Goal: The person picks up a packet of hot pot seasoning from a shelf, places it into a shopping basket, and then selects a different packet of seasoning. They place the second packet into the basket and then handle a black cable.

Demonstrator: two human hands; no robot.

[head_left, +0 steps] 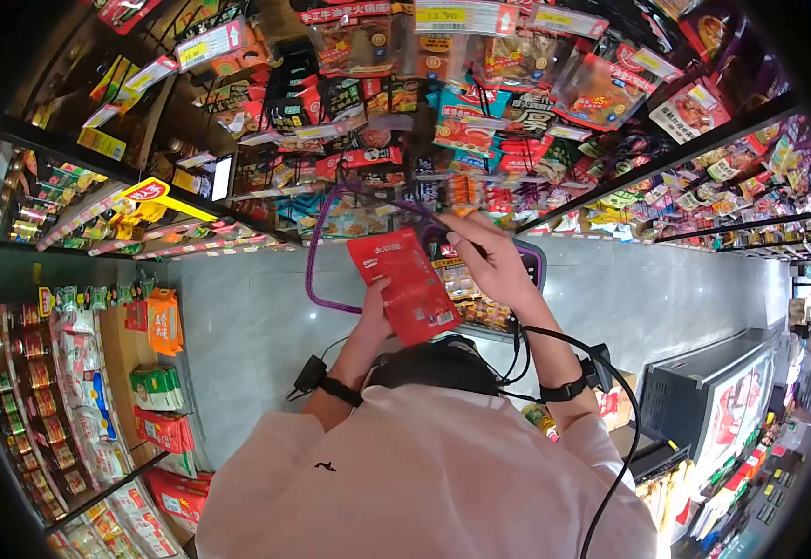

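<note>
A red snack packet [412, 284] with a barcode label is held up in front of me. My left hand [374, 315] grips its lower left edge. My right hand [492, 261] pinches its upper right corner, fingers closed. Just behind the packet hangs a purple shopping basket [534, 263], with its thin purple handle [316, 252] looping out to the left. The basket holds several packaged snacks, partly hidden by the packet and my right hand. Black bands with cables sit on both wrists.
Shelves [442, 121] packed with hanging snack bags and yellow price tags stand ahead. More stocked shelves [79, 373] run along the left. A freezer cabinet [713, 391] stands at the right. Grey tiled floor [247, 326] lies between them.
</note>
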